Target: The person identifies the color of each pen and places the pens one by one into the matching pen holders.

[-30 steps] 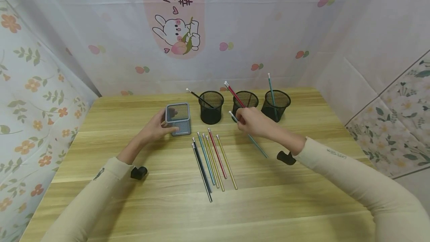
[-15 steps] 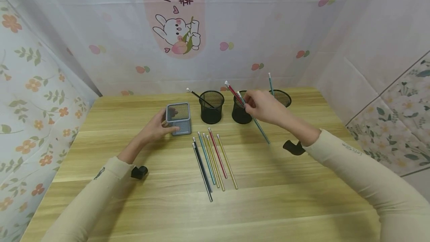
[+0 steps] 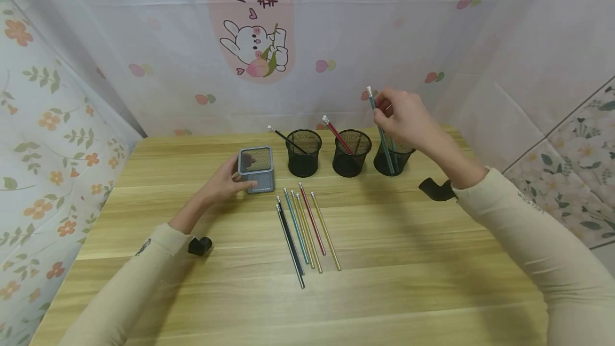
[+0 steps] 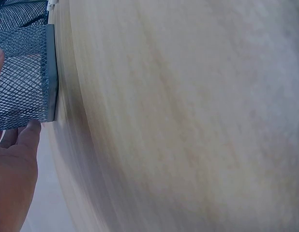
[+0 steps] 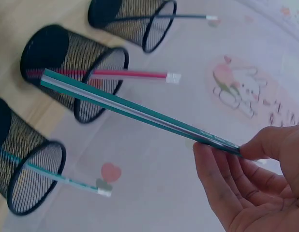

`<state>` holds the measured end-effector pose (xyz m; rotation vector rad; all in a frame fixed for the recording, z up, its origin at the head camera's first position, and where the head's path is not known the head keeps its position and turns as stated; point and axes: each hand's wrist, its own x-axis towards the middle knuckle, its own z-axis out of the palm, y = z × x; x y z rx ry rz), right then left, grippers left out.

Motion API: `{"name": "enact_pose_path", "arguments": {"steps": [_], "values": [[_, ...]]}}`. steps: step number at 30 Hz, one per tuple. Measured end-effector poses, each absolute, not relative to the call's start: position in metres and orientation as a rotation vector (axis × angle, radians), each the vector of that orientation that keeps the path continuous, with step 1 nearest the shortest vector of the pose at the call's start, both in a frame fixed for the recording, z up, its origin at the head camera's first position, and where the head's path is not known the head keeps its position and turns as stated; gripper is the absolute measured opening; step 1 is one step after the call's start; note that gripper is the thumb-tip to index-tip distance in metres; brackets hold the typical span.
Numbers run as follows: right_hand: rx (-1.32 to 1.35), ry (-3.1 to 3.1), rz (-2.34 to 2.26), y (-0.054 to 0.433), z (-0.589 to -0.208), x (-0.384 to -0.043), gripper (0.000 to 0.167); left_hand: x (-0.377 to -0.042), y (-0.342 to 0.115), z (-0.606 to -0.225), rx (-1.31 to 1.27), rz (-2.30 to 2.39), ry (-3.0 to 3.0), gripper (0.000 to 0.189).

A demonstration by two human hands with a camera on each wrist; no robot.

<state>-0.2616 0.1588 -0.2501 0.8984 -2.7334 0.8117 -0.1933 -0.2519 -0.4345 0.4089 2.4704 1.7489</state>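
My right hand (image 3: 401, 116) pinches a teal pencil (image 3: 378, 116) near its white eraser end, between thumb and fingertips. In the head view the pencil slants down across the right black mesh cup (image 3: 403, 162), where another teal pencil (image 5: 67, 178) leans. From the right wrist, the held pencil's lower end overlaps the middle black mesh cup (image 5: 98, 60), which has red pencils (image 3: 338, 135) in it. My left hand (image 3: 223, 181) grips a grey square mesh pen holder (image 3: 259, 180) standing on the table, thumb across its front and fingers at its left side.
The left black mesh cup (image 3: 304, 162) holds a black pencil (image 3: 285, 139). Several black, teal, yellow and red pencils (image 3: 318, 223) lie side by side on the wooden table (image 3: 408, 287). A printed curtain (image 3: 168, 41) hangs behind the table's back edge.
My right hand has lifted the teal pencil up and to the right, from before the middle cup to over the right cup, and turned it steeper. The left hand stays put.
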Motion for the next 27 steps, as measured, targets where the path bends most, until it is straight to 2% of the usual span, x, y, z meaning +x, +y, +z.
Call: {"name": "enact_pose_path", "arguments": {"steps": [19, 27], "values": [[0.723, -2.512, 0.815, 0.189, -0.254, -0.296, 0.02, -0.192, -0.251, -0.434, 0.405, 1.744, 2.471, 0.071], [0.739, -2.46, 0.8, 0.198, -0.265, -0.309, 0.019, -0.192, -0.251, -0.434, 0.402, 1.751, 2.467, 0.07]]}}
